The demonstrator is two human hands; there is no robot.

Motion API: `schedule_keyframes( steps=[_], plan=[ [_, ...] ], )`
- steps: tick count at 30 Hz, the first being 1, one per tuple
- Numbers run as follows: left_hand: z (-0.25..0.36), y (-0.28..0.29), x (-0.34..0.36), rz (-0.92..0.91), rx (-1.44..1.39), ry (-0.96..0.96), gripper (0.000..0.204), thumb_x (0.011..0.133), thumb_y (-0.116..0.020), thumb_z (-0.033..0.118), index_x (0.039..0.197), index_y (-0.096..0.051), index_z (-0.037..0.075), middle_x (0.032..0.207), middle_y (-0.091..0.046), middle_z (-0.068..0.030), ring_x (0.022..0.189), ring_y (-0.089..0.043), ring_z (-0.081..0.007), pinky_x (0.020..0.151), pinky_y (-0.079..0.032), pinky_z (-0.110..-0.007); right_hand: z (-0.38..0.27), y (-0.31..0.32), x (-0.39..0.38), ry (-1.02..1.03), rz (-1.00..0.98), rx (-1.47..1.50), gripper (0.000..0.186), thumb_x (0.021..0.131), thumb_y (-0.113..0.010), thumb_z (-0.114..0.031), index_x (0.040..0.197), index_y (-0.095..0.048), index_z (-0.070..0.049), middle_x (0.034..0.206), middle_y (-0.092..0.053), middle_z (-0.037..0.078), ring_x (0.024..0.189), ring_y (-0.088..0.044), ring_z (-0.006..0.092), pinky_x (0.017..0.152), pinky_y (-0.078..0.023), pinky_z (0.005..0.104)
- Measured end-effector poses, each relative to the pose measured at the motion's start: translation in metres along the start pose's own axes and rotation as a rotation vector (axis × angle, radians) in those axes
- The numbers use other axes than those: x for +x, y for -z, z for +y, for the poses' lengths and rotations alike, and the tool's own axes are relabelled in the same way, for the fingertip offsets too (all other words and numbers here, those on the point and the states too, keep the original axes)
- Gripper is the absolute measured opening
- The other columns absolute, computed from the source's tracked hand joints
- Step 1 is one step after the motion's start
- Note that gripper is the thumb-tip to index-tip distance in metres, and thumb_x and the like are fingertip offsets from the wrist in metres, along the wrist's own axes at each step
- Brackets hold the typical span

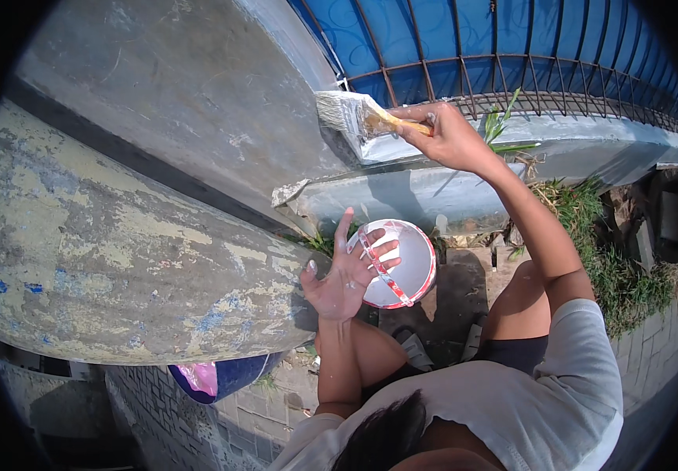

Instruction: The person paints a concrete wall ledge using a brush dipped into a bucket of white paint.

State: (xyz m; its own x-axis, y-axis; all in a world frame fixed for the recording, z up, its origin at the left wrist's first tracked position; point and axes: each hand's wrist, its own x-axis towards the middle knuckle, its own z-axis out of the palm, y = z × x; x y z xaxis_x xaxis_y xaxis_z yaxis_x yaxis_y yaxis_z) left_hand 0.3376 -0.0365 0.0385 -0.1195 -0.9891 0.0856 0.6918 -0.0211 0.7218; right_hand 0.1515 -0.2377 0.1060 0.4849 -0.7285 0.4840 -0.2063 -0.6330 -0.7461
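Observation:
My right hand (455, 140) grips the yellow handle of a wide paintbrush (344, 112), its pale bristles against the corner of the wall by the blue panel. White paint smears mark its fingers. My left hand (342, 287) is palm up with the fingers spread, over the near left rim of a white bucket (417, 259). The bucket's red-and-white handle (386, 276) crosses over those fingers; whether it bears on them I cannot tell. The bucket's inside is whitish. A low ledge (425, 192) with whitish-blue paint runs behind it.
Rusty bars (504, 67) front the blue panel (464, 27) at the top. A thick, peeling round column (135, 259) stands at left. A dark blue tub (233, 375) with something pink sits below it. Grass (614, 275) and an old tire (672, 216) lie at right.

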Motion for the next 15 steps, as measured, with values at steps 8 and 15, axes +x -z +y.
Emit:
schedule_keyframes(
  steps=[8,15],
  plan=[
    [-0.002,-0.010,0.001,-0.025,0.012,0.011,0.114,0.066,-0.054,0.072,0.149,-0.003,0.014,0.138,-0.033,-0.0272,0.127,-0.037,-0.0463,0.105,-0.027,-0.061,0.065,-0.056,0.041,-0.021,0.186,-0.167,0.035,0.083,-0.053,-0.015,0.113,-0.063,0.000,0.069,-0.061,0.026,0.069,-0.063,0.0383,0.067,-0.048,0.0444],
    [0.001,-0.008,-0.001,-0.013,0.032,0.013,0.115,0.066,-0.054,0.071,0.149,0.001,0.013,0.139,-0.031,-0.0279,0.127,-0.036,-0.0469,0.104,-0.027,-0.061,0.035,-0.054,-0.060,-0.147,-0.138,-0.005,0.035,0.084,-0.058,-0.013,0.117,-0.062,-0.001,0.058,-0.058,0.017,0.045,-0.053,0.0194,0.047,-0.041,0.0352]
  ],
)
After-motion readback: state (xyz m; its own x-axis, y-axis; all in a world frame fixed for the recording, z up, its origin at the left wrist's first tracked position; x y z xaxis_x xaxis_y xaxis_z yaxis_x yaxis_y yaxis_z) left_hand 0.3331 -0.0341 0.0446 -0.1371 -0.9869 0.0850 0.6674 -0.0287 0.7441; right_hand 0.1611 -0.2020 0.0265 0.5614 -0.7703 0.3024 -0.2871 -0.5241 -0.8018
